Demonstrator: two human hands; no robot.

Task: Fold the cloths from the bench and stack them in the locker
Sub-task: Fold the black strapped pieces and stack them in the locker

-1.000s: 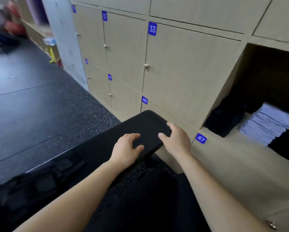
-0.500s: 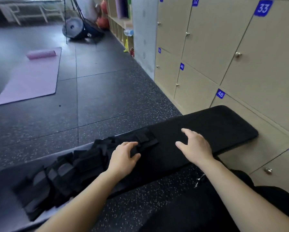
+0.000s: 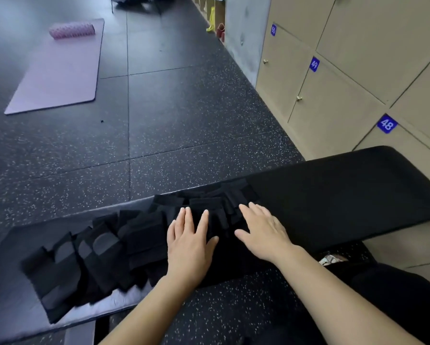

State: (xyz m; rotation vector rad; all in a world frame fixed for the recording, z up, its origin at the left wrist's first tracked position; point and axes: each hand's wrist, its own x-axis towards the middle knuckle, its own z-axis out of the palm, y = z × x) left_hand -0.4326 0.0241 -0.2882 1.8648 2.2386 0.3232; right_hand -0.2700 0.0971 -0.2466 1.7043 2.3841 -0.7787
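So the black cloths (image 3: 114, 245) were all laid out in an overlapping row along the padded black surface (image 3: 346, 195), running from its left end up to about the middle, each one partly covering the next. Some on the left showed greyish patches, the rest looked plain black. Both hands were down flat on the right end of that row. The left hand (image 3: 189, 247) lay palm-down on the cloths with its fingers (image 3: 187, 217) straight and slightly spread, not gripping anything. The right hand (image 3: 263, 232) sat just beside it, also palm-down, fingers (image 3: 248, 210) stretched out and resting on the last few cloths, nothing pinched or held there either. The right half of the surface was bare. Off to the right stood a wall of beige lockers (image 3: 333, 70) with doors closed and blue tags reading 48 (image 3: 386, 124), 49 (image 3: 314, 64) and 50 (image 3: 273, 29). Further back on the dark speckled floor (image 3: 184, 108) there was a purple mat (image 3: 57, 68) with a pink roller (image 3: 71, 29) sitting on its far end.
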